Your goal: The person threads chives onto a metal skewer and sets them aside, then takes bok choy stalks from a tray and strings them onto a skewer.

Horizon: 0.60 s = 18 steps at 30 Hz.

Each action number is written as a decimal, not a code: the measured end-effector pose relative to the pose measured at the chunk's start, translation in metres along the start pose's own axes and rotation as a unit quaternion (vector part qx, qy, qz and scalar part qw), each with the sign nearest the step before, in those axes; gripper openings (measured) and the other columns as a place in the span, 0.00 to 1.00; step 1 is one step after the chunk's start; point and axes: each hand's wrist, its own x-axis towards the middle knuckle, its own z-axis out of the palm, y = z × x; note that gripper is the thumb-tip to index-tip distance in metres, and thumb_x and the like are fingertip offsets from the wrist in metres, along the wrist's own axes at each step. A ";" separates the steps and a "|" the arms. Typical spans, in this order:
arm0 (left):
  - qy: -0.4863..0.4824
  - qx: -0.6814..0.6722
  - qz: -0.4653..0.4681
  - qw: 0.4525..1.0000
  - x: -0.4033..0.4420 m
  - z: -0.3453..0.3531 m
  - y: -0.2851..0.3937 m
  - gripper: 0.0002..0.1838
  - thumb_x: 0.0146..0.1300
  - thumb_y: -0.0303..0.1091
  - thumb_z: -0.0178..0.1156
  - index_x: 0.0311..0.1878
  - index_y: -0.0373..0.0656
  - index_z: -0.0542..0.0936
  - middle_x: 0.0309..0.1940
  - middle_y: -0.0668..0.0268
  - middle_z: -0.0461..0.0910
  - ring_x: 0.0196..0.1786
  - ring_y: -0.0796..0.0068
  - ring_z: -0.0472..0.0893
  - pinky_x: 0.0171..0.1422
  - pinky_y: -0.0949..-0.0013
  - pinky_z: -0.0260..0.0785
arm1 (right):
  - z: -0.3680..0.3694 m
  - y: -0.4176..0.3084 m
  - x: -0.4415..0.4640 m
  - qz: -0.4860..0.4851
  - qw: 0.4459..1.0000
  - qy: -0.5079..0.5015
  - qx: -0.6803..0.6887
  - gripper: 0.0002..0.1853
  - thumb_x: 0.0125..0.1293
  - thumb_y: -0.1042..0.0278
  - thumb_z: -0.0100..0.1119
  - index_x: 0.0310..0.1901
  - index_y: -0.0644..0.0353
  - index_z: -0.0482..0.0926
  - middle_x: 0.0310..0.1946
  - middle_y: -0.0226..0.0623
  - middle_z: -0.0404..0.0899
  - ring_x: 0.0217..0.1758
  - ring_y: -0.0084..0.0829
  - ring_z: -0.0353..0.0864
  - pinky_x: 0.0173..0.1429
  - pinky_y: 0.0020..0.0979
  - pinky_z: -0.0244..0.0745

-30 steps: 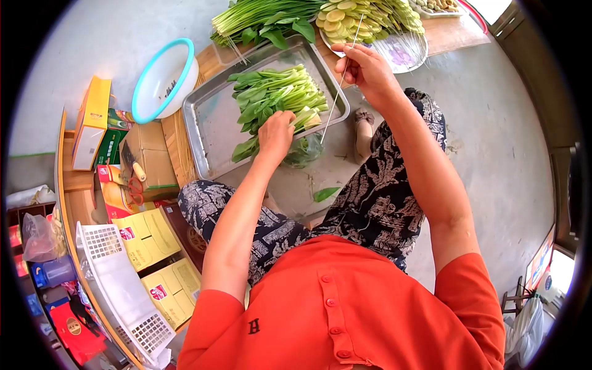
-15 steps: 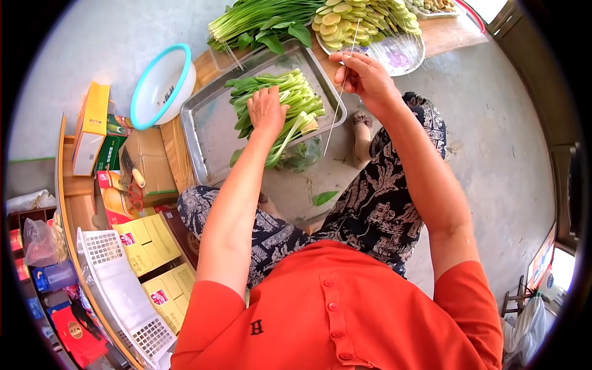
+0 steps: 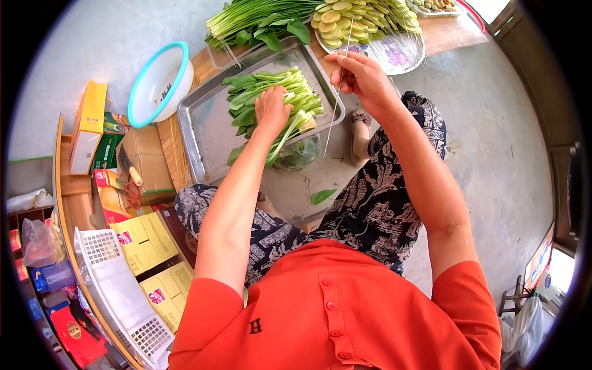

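Note:
My left hand rests on a pile of leafy greens, fingers curled down among the pale stems, with the fingertips partly hidden. The pile lies in a metal tray, leaves to the left and cut stem ends to the right. Above the tray's right edge, my right hand pinches a long thin skewer between thumb and fingers. It slants from upper right to lower left, with nothing visible threaded on it.
Skewered green slices lie on a round plate. Long green stalks are heaped behind the tray. A blue-rimmed basin, a cardboard box with a knife, and red scissors are at left.
My left hand has shifted slightly right, and its fingers have curled deeper into the greens. My right hand holds the skewer nearly as before.

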 end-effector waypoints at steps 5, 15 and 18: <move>0.005 -0.012 0.006 1.000 0.008 -0.007 -0.009 0.17 0.46 0.30 0.72 0.40 0.41 0.81 0.39 0.58 0.78 0.45 0.52 0.78 0.47 0.55 0.70 | 0.002 0.000 -0.003 0.015 1.000 0.008 -0.019 0.16 0.74 0.64 0.44 0.51 0.65 0.77 0.25 0.29 0.76 0.24 0.17 0.66 0.31 0.19 0.63; 0.000 -0.279 -0.147 0.949 0.022 -0.035 -0.076 0.17 0.50 0.35 0.72 0.41 0.40 0.80 0.31 0.63 0.82 0.33 0.71 0.79 0.42 0.67 0.71 | 0.014 -0.002 -0.009 0.032 0.998 -0.007 -0.054 0.15 0.73 0.65 0.44 0.49 0.64 0.78 0.23 0.27 0.76 0.22 0.16 0.65 0.29 0.18 0.60; -0.016 -0.364 -0.164 0.917 0.022 -0.040 -0.083 0.14 0.53 0.33 0.71 0.40 0.39 0.80 0.31 0.68 0.82 0.32 0.78 0.77 0.41 0.70 0.69 | 0.013 0.005 -0.007 0.028 0.998 -0.018 -0.057 0.15 0.73 0.65 0.45 0.48 0.64 0.78 0.22 0.28 0.77 0.21 0.16 0.65 0.28 0.19 0.61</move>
